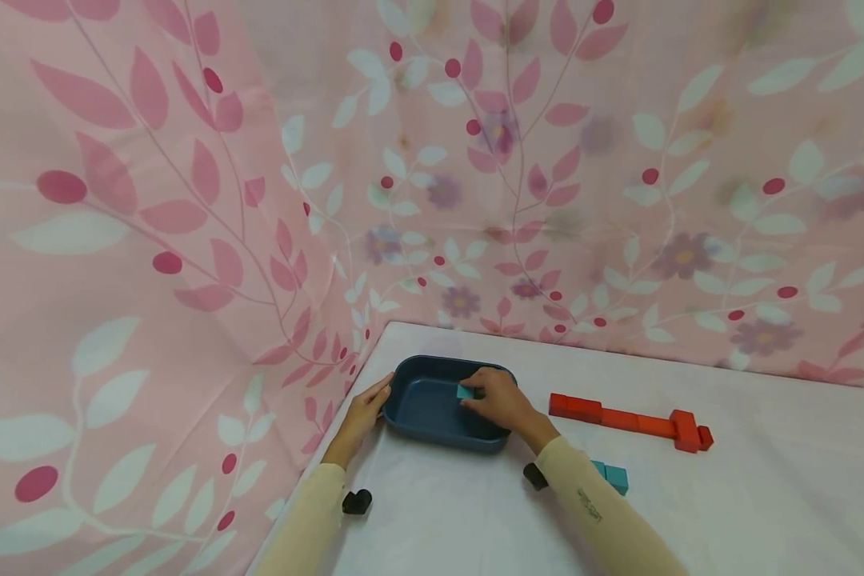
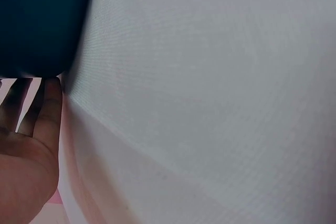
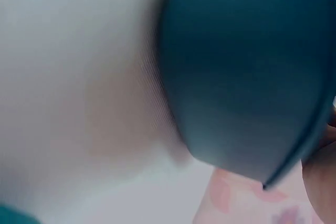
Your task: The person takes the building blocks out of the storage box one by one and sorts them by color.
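A dark blue rectangular basin with rounded corners stands on the white-covered table. Over its inside, my right hand pinches a light blue block between thumb and fingers. In the right wrist view the basin's outer wall fills much of the picture, and only a bit of the right hand shows at the edge; the block is hidden there. My left hand touches the basin's left side with its fingers fairly straight. The left wrist view shows that hand with fingertips against the basin's wall.
Right of the basin lies a row of red blocks. Light blue blocks lie partly behind the right sleeve. Small black objects sit beside each forearm. Pink leaf-patterned cloth hangs behind and to the left.
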`<state>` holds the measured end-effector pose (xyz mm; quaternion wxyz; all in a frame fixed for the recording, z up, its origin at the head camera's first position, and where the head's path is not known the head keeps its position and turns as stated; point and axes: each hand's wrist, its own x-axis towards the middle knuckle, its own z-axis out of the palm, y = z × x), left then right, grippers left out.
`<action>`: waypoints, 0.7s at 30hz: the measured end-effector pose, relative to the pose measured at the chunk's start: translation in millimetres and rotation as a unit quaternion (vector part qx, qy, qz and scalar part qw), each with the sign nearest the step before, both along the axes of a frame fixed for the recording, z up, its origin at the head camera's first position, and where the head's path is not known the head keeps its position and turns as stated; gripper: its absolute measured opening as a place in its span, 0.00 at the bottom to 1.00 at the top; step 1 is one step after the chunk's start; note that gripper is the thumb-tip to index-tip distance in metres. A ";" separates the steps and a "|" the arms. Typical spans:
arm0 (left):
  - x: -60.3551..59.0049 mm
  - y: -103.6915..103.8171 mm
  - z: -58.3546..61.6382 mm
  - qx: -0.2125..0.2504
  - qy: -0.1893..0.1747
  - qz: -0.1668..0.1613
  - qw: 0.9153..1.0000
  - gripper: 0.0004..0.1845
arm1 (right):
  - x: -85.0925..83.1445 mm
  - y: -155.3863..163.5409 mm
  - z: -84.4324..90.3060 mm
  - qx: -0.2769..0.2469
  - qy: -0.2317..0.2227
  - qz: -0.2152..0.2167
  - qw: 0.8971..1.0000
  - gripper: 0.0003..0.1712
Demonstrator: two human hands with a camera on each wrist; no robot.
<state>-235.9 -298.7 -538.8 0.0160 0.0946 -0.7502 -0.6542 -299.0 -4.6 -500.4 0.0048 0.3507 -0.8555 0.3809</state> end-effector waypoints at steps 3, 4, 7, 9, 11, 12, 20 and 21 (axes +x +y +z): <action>-1.1 -0.5 -2.5 -0.002 0.001 -0.001 1.000 0.22 | 3.4 9.5 6.6 -0.006 -0.016 -0.007 1.000 0.23; -1.4 -0.7 -3.3 -0.003 0.002 -0.002 1.000 0.23 | 4.8 13.1 9.1 -0.010 -0.020 -0.007 1.000 0.23; 0.4 -0.2 0.3 0.000 0.000 -0.011 1.000 0.23 | 9.7 25.1 16.5 -0.012 -0.019 -0.009 1.000 0.23; 4.3 1.8 9.3 -0.001 -0.003 -0.020 1.000 0.23 | 13.2 33.9 21.5 -0.013 -0.016 -0.011 1.000 0.24; 6.9 3.4 16.9 -0.001 -0.005 -0.026 1.000 0.23 | 16.6 42.8 26.7 -0.015 -0.011 -0.015 1.000 0.24; 7.3 3.7 18.7 -0.001 -0.005 -0.025 1.000 0.23 | 18.2 47.6 28.9 -0.016 -0.010 -0.018 1.000 0.24; -1.7 -2.8 -1.7 -0.010 0.000 -0.013 1.000 0.24 | 25.9 91.6 36.2 0.004 0.015 -0.056 0.998 0.24; -1.9 -3.5 -2.8 -0.011 0.001 -0.012 1.000 0.24 | 26.9 97.1 36.5 0.007 0.023 -0.061 0.998 0.23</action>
